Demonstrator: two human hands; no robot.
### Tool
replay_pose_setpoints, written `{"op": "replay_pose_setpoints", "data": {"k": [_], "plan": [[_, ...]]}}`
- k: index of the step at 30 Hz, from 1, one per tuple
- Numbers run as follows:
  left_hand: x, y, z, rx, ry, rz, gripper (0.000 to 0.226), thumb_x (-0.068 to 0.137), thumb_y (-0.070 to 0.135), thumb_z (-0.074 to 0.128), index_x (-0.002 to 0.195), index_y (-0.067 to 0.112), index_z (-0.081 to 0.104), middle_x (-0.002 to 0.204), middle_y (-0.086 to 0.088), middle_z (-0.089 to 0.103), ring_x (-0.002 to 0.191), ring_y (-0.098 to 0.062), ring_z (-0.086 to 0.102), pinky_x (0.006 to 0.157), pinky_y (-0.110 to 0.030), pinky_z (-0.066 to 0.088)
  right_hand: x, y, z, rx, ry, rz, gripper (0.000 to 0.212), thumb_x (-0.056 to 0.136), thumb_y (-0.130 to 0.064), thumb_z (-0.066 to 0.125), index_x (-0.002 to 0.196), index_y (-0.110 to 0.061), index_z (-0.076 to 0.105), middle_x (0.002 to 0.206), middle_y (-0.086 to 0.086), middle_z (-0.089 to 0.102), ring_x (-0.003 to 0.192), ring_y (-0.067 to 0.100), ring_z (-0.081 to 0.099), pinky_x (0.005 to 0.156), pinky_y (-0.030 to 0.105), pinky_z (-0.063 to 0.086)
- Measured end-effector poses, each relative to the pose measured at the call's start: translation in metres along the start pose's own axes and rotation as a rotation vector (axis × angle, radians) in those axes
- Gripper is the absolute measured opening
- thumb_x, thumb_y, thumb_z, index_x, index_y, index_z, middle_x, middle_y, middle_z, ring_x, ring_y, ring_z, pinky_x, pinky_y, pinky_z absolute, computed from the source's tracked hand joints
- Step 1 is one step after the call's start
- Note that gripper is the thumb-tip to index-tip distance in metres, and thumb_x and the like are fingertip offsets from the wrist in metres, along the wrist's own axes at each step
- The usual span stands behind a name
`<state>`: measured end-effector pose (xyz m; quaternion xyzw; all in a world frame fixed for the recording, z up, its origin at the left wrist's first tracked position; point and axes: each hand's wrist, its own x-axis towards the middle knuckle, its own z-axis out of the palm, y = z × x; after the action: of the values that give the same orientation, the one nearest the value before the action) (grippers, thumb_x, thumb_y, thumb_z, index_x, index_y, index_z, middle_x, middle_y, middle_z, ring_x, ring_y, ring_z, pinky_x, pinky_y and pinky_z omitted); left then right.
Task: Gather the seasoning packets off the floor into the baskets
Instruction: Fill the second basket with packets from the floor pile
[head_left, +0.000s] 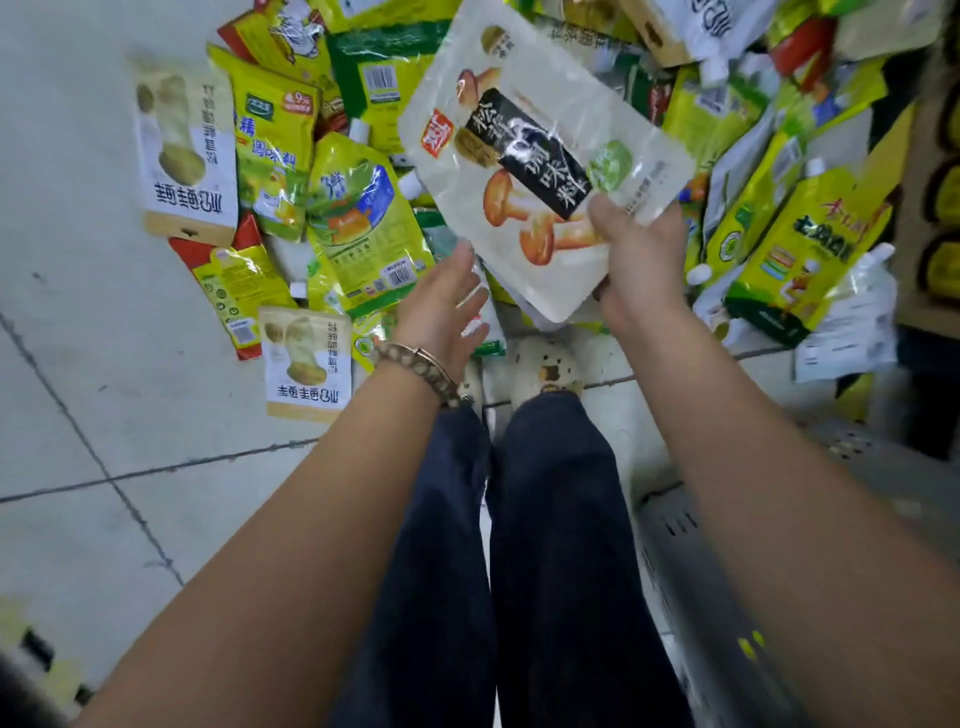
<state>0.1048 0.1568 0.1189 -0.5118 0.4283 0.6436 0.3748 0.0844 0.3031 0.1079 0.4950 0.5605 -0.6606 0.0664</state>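
Fingers of right hand (640, 260) pinch one mushroom packet (519, 130); left hand (441, 307) fingers straight, empty.

Right, quick look at the person: 2 bare forearms, left forearm (322, 467) and right forearm (727, 441), uncovered all the way back to the btm of the frame. Just behind the left hand (441, 306) there's jewellery: 1 beaded bracelet (439, 389), chunky brown-olive beads, w/ a thin metal bangle (422, 354) lying alongside it. Lower down, dark navy trousers (550, 545), loose cut, soft folds running lengthwise on both legs. Poking out under the hems, 2 shoes w/ rounded toes: right shoe (543, 371) off-white w/ dark brown blotches, left shoe (470, 387) mostly hidden.
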Motion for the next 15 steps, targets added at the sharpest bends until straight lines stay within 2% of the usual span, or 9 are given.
{"op": "replay_pose_setpoints", "data": {"k": [1,3,6,8,10,12,13,15], "plan": [[-0.001,-0.003,0.000,-0.050,-0.070,-0.022,0.028,0.094,0.044,0.044,0.112,0.026,0.055,0.118,0.001,0.058,0.104,-0.012,0.056,0.081,-0.030,0.046,-0.011,0.000,-0.005,0.029,-0.009,0.033,0.028,0.086,0.005,0.059,0.107,-0.013,0.055,0.095,0.004,0.066,0.088,0.021,0.067,0.079,0.036,0.057],[-0.001,-0.007,-0.001,-0.184,-0.137,0.009,0.031,0.093,0.038,0.047,0.117,0.019,0.055,0.109,-0.001,0.064,0.094,-0.013,0.062,0.078,-0.030,0.054,-0.029,0.006,-0.011,0.098,-0.044,0.111,0.029,0.089,0.006,0.055,0.113,-0.009,0.055,0.097,0.005,0.066,0.084,0.017,0.066,0.074,0.032,0.057],[0.007,-0.017,-0.007,-0.349,-0.119,0.146,0.042,0.079,0.016,0.065,0.119,0.012,0.054,0.107,-0.010,0.063,0.093,-0.024,0.062,0.085,-0.042,0.054,-0.045,0.023,-0.009,0.172,-0.086,0.232,0.032,0.089,0.006,0.054,0.120,-0.005,0.053,0.111,0.014,0.064,0.099,0.028,0.063,0.087,0.043,0.053],[0.010,-0.023,-0.012,-0.371,-0.057,0.134,0.058,0.073,0.012,0.068,0.128,0.004,0.051,0.116,-0.019,0.060,0.097,-0.032,0.062,0.086,-0.050,0.053,-0.050,0.034,-0.003,0.116,-0.140,0.252,0.026,0.088,0.005,0.056,0.109,-0.011,0.058,0.109,0.012,0.065,0.101,0.029,0.062,0.091,0.045,0.052],[0.014,-0.030,-0.023,-0.379,0.047,0.135,0.061,0.076,0.008,0.065,0.134,0.003,0.046,0.121,-0.023,0.057,0.097,-0.034,0.062,0.082,-0.050,0.054,-0.046,0.040,-0.001,-0.083,-0.230,0.190,0.020,0.088,0.000,0.059,0.099,-0.017,0.059,0.102,0.005,0.066,0.098,0.024,0.064,0.090,0.041,0.052],[0.021,-0.034,-0.040,-0.389,0.168,0.162,0.050,0.081,0.001,0.063,0.129,0.002,0.049,0.103,-0.019,0.063,0.091,-0.033,0.064,0.075,-0.049,0.056,-0.032,0.041,-0.005,-0.327,-0.268,0.059,0.012,0.090,-0.011,0.061,0.100,-0.017,0.059,0.098,-0.001,0.065,0.094,0.016,0.062,0.089,0.036,0.051],[0.024,-0.036,-0.049,-0.364,0.236,0.188,0.042,0.082,0.000,0.064,0.122,0.003,0.053,0.094,-0.015,0.064,0.088,-0.033,0.066,0.074,-0.049,0.056,-0.021,0.042,-0.009,-0.434,-0.250,-0.009,0.013,0.090,-0.017,0.062,0.102,-0.015,0.060,0.096,-0.001,0.064,0.093,0.014,0.061,0.090,0.035,0.049],[0.024,-0.043,-0.064,-0.231,0.390,0.253,0.036,0.080,-0.002,0.067,0.110,0.011,0.054,0.091,-0.007,0.065,0.086,-0.029,0.066,0.074,-0.044,0.055,0.002,0.041,-0.016,-0.694,-0.200,-0.178,0.031,0.090,-0.024,0.062,0.117,-0.010,0.059,0.106,0.003,0.062,0.101,0.016,0.057,0.092,0.030,0.045]]}}
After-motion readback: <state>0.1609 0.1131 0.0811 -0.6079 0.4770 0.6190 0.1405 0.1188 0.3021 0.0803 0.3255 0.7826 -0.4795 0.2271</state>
